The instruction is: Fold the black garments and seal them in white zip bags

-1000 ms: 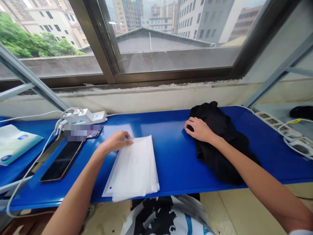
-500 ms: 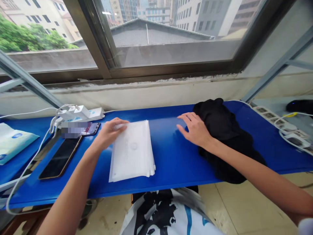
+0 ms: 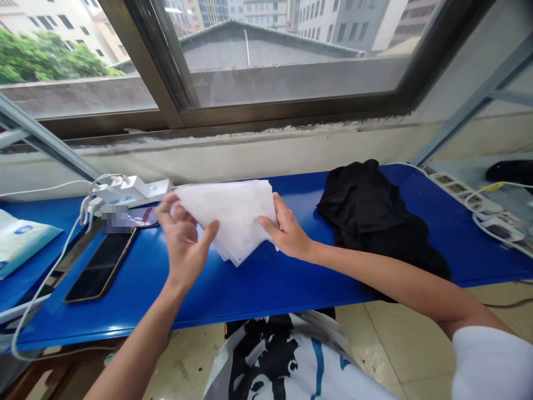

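A stack of frosted white plastic bags (image 3: 233,214) is held up at a tilt above the blue table, its sheets slightly fanned at the lower corner. My right hand (image 3: 289,228) grips its right edge, thumb on the near face and fingers behind. At the left edge is my left hand (image 3: 183,230), with thumb and fingers apart; the thumb overlaps the bags and the fingers are half curled by the upper left corner. Whether those fingers touch the bags is hard to see.
A black cloth (image 3: 375,211) lies on the blue table (image 3: 250,294) to the right. On the left are a dark phone (image 3: 102,266), a second phone (image 3: 144,216), a white power strip (image 3: 156,191) and a tissue pack (image 3: 29,241). Another power strip (image 3: 462,194) runs along the right.
The stack has been lifted from the table, turned and tilted. My right hand has come left from beside the black cloth and taken its right edge. My left hand has opened its pinch.
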The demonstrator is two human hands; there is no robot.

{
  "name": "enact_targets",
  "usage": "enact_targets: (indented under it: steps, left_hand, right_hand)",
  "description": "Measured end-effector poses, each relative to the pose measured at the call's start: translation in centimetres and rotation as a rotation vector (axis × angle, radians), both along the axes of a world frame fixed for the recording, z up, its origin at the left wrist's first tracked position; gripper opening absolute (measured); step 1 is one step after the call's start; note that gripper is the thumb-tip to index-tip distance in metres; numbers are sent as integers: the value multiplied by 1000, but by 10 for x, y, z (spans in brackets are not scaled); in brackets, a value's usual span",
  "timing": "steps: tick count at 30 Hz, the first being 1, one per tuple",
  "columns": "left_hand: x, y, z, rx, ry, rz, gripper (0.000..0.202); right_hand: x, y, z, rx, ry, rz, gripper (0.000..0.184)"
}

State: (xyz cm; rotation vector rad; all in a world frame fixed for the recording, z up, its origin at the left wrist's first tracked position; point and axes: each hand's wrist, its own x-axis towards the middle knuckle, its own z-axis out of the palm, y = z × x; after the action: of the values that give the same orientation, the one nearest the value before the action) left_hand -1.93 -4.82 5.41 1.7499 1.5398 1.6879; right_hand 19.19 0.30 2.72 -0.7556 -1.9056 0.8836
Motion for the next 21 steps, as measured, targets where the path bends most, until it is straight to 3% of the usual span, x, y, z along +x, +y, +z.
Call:
enact_targets:
  steps: [2, 5, 10, 14, 17, 21]
  left_hand:
    - [-1, -4, -22, -187, -116, -79, 56]
    - [4, -12, -37, -256, -240, -87, 40]
    - [19, -26, -28, -90, -144, 26, 29]
    - [20, -27, -30, -3, -76, 141, 32]
    - [12, -21, -35, -88, -19, 100, 39]
    - [2, -13, -39, -185, 18, 97, 37]
  right_hand:
    - [2, 0, -6, -36, -16, 15, 36]
    - [2, -7, -5, -69, -70, 32, 37]
    - [-6, -22, -11, 53, 18, -26, 29]
    - [-9, -16, -28, 224, 54, 53, 15]
    - [-6, -7, -29, 122, -20, 66, 18]
    - [-2, -3, -17, 28, -24, 18, 28]
